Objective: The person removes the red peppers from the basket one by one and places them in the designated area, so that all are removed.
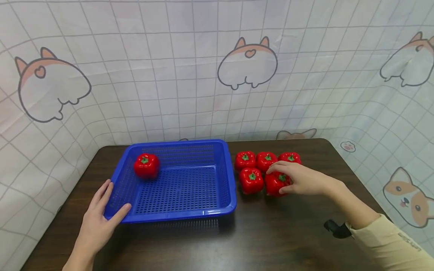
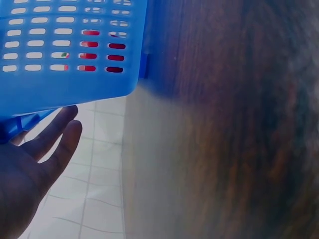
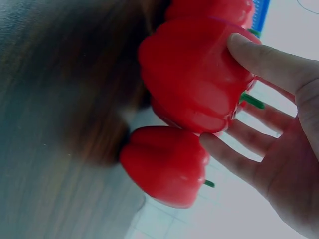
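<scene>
At the left corner of the blue plastic basket [image 1: 217,211], my left hand [image 1: 98,220] rests with its thumb by the front rim and its fingers along the left side; the fingers look fairly straight. One red bell pepper [image 1: 146,166] with a green stem sits inside the basket, towards the back left. My right hand [image 1: 300,177] holds another red bell pepper [image 3: 194,72], the front right one of a group. Its thumb lies on one side and the fingers reach round the other. Beside it in the front row is a red bell pepper [image 1: 251,181].
Behind these stand a back-row pepper [image 1: 245,160], a middle one [image 1: 266,161] and one at right [image 1: 289,157], partly covered by my hand. All rest on a dark wooden table [image 1: 162,248]. A patterned white cloth [image 1: 190,94] surrounds its back and sides.
</scene>
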Demonstrator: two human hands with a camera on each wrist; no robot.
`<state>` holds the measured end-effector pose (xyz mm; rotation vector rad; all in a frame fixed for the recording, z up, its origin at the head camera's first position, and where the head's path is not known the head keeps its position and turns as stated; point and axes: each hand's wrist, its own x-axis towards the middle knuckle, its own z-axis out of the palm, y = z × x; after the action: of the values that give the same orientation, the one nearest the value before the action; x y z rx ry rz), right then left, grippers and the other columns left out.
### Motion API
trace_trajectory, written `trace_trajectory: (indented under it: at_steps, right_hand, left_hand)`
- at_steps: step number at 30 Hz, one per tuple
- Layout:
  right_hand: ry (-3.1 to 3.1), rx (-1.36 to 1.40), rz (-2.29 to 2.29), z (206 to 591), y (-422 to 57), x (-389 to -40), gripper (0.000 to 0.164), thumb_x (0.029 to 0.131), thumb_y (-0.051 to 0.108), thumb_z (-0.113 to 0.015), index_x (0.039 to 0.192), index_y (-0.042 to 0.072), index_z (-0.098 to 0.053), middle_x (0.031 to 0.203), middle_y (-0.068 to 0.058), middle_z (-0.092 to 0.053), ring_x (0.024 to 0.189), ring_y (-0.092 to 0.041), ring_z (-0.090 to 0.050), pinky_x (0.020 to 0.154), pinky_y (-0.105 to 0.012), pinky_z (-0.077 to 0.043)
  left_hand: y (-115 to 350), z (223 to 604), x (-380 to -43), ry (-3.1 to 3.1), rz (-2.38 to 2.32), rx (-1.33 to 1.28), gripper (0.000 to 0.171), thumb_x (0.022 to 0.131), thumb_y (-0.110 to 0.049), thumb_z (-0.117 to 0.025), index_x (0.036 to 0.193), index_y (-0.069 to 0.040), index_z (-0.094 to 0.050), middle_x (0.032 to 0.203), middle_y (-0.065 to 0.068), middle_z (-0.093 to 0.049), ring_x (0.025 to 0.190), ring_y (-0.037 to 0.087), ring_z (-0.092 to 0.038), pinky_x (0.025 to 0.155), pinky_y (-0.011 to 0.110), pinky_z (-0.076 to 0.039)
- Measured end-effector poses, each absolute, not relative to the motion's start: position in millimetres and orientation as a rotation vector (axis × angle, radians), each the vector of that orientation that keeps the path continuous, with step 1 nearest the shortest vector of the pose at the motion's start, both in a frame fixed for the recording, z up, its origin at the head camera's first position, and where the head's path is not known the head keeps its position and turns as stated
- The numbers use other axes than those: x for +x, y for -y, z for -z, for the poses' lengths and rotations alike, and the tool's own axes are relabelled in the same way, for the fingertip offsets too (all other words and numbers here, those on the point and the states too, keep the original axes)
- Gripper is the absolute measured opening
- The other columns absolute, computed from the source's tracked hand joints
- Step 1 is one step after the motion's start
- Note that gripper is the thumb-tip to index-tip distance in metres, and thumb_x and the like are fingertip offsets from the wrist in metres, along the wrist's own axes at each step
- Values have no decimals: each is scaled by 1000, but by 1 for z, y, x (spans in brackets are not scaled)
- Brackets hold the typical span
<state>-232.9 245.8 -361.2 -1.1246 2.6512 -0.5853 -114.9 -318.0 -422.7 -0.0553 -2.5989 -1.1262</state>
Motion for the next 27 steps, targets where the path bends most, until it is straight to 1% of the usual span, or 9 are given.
trace_trajectory:
  at_steps: [8, 15, 19, 22, 27]
  right_hand:
    - [-2666, -1090, 594, 375, -245, -233, 52, 85, 13, -85, 132, 14, -62, 135, -2, -57, 126, -26, -52, 100, -48, -53]
    - [-2753, -1126, 596, 378, -243, -230, 54, 82, 10, -87, 131, 12, -64, 139, -13, -55, 129, -36, -48, 95, -53, -55]
    - [-2777, -1113, 595, 379, -243, -230, 56, 82, 9, -87, 133, 12, -64, 141, -13, -53, 130, -35, -47, 96, -52, -55]
    - [-2788, -1093, 594, 380, -242, -231, 61, 82, 10, -87, 138, 11, -60, 142, -11, -53, 131, -32, -47, 98, -49, -54]
    - [-2789, -1080, 602, 380, -241, -231, 69, 82, 11, -87, 143, 10, -56, 144, -10, -51, 132, -32, -46, 98, -49, -54]
  left_hand:
    - [318, 424, -115, 2589, 1120, -60, 85, 95, -28, -75, 161, -3, -29, 168, 11, -22, 147, 53, -23, 109, 77, -22]
    - [319, 424, -115, 2577, 1120, -70, 84, 94, -27, -75, 161, -3, -30, 168, 10, -23, 148, 52, -23, 110, 76, -22]
    - [319, 423, -116, 2576, 1125, -68, 84, 95, -28, -75, 161, -3, -29, 168, 11, -22, 148, 52, -22, 110, 76, -21]
    - [319, 424, -115, 2577, 1128, -66, 84, 95, -28, -75, 161, -2, -29, 168, 12, -23, 148, 52, -22, 110, 77, -21]
    - [318, 425, -115, 2575, 1134, -67, 84, 94, -27, -75, 160, -1, -30, 168, 11, -23, 148, 51, -23, 112, 75, -21]
